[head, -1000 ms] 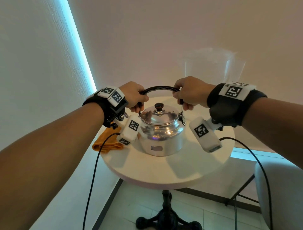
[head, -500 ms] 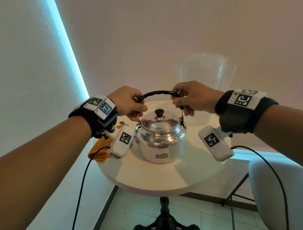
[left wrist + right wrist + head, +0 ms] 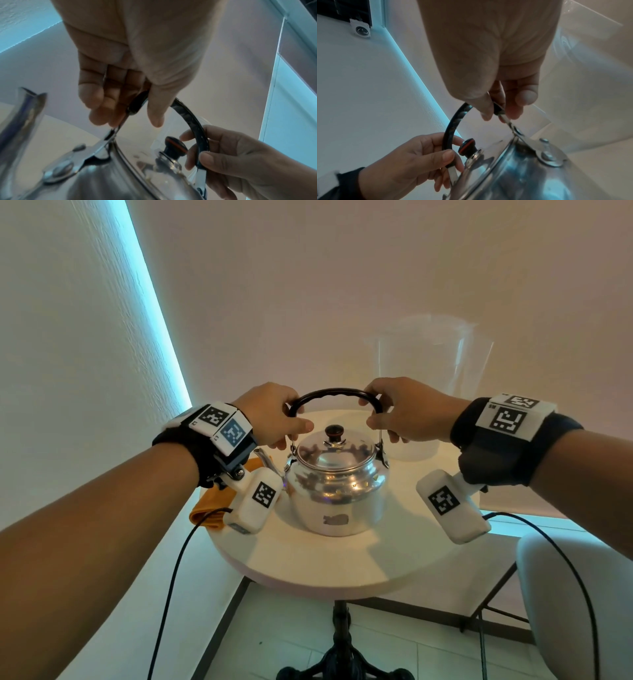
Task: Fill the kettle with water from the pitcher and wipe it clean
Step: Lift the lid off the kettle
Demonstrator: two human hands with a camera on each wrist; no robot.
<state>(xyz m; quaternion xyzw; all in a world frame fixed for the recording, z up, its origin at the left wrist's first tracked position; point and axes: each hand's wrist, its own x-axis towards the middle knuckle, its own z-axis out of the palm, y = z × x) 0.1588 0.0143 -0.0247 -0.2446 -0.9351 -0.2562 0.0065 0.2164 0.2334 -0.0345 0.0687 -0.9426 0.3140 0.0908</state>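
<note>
A shiny metal kettle with its lid on stands in the middle of the round white table. Its black arched handle stands upright over the lid knob. My left hand grips the handle's left end and my right hand grips the right end. In the left wrist view my left hand curls round the handle; in the right wrist view my right hand pinches it near the hinge. A clear plastic pitcher stands behind my right hand. An orange cloth lies at the table's left edge.
The table stands in a corner with walls close behind and to the left. A grey chair is at the lower right. Black cables hang from both wrists. The table's black iron foot stands on a tiled floor.
Both hands stay on the kettle handle's ends. The head view has shifted slightly and the pitcher behind shows more fully. The kettle has not visibly moved on the table.
</note>
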